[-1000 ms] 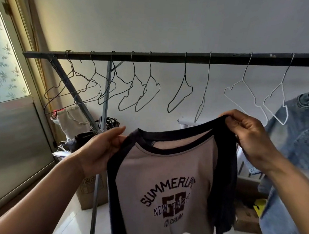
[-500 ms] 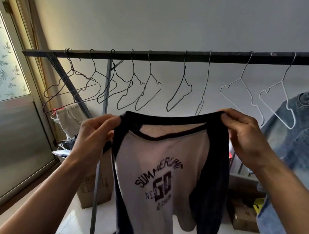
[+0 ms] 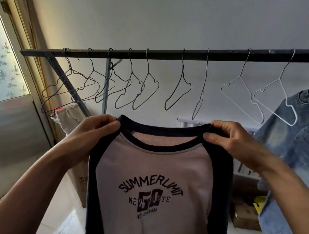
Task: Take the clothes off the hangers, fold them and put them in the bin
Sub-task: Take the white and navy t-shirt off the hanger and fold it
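left hand point(image 3: 94, 129), right hand point(image 3: 229, 138) — both pinch shirt point(image 3: 156, 164) collar | wire hangers point(image 3: 178, 89) on rail point(image 3: 172, 53) behind | denim garment point(image 3: 294, 145) at right

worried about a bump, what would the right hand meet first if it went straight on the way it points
The right hand points left along the collar of the shirt it pinches, so probably the left hand first; depth is unclear.

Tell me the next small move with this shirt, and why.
Probably bring both hands together to fold the shirt in half lengthwise: it hangs clear of the rail, spread flat, with the left hand and right hand pinching its shoulders by the collar.
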